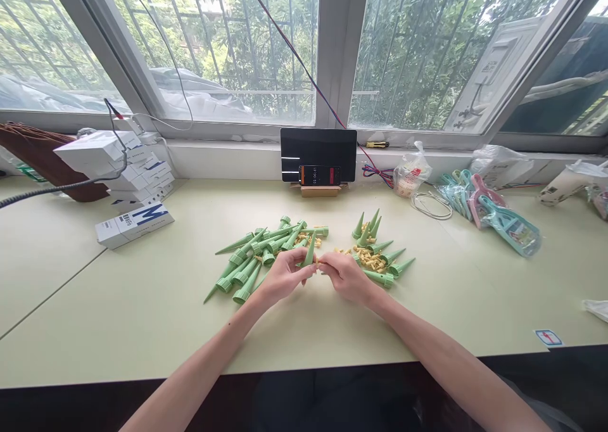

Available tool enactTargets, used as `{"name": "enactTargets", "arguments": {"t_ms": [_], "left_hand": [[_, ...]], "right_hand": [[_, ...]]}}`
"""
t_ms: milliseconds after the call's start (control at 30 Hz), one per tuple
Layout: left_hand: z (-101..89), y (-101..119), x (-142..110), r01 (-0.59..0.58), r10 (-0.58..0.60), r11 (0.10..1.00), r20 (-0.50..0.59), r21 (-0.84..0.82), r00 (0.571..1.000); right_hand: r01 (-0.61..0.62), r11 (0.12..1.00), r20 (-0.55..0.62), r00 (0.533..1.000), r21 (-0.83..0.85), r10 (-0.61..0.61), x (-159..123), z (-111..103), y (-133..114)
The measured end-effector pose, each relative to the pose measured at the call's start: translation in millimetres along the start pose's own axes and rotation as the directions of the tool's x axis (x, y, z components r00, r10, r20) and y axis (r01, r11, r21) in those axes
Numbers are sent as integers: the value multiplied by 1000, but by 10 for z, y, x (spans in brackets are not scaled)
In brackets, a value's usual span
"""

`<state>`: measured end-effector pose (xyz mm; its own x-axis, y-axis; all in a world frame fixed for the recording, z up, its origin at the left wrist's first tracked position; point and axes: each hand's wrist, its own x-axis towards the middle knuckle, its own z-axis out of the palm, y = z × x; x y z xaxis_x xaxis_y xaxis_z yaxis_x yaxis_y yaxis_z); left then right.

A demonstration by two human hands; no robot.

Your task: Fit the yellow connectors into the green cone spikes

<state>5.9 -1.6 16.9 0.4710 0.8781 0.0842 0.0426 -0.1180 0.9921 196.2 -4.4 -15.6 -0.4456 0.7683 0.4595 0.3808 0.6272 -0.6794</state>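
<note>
My left hand (284, 275) is closed round a green plastic watering spike (310, 251), its pointed tip upward. Close beside it, my right hand (348, 273) pinches a small yellow plastic piece (318, 262) that meets the spike's lower end; the fingers partly hide the contact. On the left lies a heap of green spikes (244, 270) with ribbed caps, with some yellow pieces (311, 239) behind it. To the right of my right hand is a pile of yellow pieces (373, 259). Several green spikes (375, 223) stand or lie around that pile.
A phone (320, 175) showing a timer leans on a black tablet (318, 147) at the back. White boxes (135, 224) are at the left. At the right are a coiled white cable (432, 206), a wrapped cup (411, 173) and bagged plastic clips (508, 225). The table's front edge is near my forearms.
</note>
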Motion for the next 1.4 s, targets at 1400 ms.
{"name": "enactTargets", "arguments": {"t_ms": [1400], "left_hand": [[20,44,-22,-7,7,1000,-5,27,1000]], "right_hand": [[-49,998,22,999,36,48,0,3,-7]]}}
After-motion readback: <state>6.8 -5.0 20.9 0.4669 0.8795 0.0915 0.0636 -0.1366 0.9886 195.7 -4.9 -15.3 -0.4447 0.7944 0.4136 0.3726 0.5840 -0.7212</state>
